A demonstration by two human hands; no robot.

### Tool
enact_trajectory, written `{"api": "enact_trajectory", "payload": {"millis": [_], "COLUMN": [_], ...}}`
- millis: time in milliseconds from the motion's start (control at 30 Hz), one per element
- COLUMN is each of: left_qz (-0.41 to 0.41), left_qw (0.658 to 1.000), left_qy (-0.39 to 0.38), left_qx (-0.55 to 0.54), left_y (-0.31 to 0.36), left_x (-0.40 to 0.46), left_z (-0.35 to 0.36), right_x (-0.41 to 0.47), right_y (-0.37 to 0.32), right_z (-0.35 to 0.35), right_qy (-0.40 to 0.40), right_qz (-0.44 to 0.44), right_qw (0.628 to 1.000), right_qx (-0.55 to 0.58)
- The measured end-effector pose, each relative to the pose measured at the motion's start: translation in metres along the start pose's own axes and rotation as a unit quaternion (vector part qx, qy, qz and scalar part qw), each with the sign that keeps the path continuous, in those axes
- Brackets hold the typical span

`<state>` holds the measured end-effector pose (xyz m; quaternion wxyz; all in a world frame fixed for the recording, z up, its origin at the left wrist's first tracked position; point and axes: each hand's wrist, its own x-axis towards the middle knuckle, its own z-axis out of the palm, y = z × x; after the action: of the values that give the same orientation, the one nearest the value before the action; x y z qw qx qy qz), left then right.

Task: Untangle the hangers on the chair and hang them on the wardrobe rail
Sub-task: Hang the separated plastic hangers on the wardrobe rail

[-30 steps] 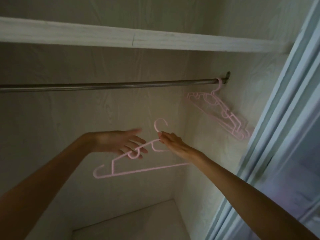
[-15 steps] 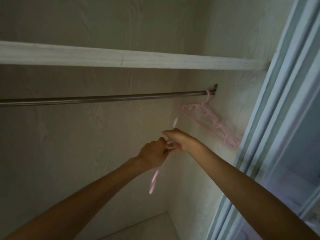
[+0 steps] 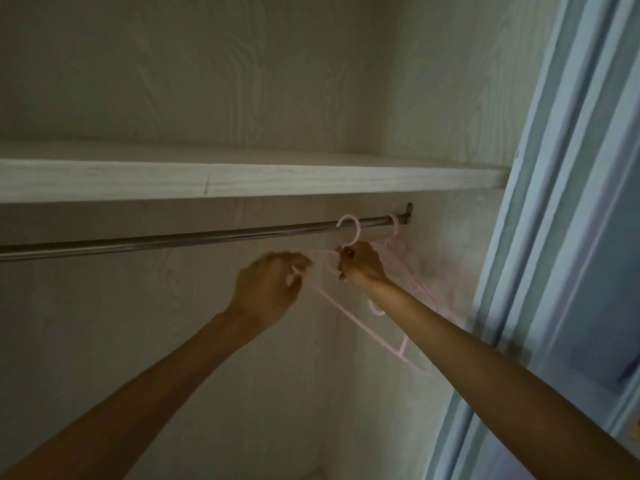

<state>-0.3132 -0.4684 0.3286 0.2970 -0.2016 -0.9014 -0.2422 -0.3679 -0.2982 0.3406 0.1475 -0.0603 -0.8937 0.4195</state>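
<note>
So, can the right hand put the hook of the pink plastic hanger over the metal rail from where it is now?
Probably yes. The right hand grips the pink plastic hanger just under its hook, which is already level with the metal rail, and that stretch looks bare.

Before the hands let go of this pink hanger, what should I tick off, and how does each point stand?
1. Hook of the held pink hanger over the wardrobe rail: looks over it, ok.
2. Right hand grips the hanger just below the hook: ok.
3. Left hand pinches the hanger's shoulder: ok, though blurred.
4. Held hanger free of the hung pink hanger at the rail's right end: cannot tell; the right hand hides where they near each other.
5. Hanger body level: not ok, it slopes down to the right.
</note>
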Motion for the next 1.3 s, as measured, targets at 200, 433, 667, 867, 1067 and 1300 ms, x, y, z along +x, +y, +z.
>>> {"api": "enact_trajectory", "payload": {"millis": [200,433,667,867,1067,1300], "left_qz": [0.054,0.064,0.071,0.070,0.065,0.058], "left_qw": [0.956,0.941,0.939,0.941,0.941,0.939], "left_qy": [0.078,0.116,0.148,0.130,0.128,0.106], "left_qx": [0.279,0.312,0.303,0.304,0.308,0.322], "left_y": [-0.037,-0.038,-0.038,-0.039,-0.036,-0.036], "left_x": [0.030,0.038,0.033,0.032,0.030,0.030], "left_z": [-0.011,-0.002,0.006,0.005,0.006,0.005], "right_x": [0.033,0.038,0.027,0.053,0.066,0.078], "right_y": [-0.004,0.008,0.013,0.021,0.044,0.052], "right_z": [-0.007,0.007,-0.003,-0.009,-0.032,-0.044], "right_qy": [0.033,-0.017,0.262,0.225,0.223,0.179], "right_qz": [-0.006,0.006,-0.252,-0.321,-0.260,-0.111], "right_qw": [0.994,0.992,0.914,0.859,0.863,0.916], "right_qx": [-0.102,-0.121,-0.179,-0.330,-0.372,-0.340]}}
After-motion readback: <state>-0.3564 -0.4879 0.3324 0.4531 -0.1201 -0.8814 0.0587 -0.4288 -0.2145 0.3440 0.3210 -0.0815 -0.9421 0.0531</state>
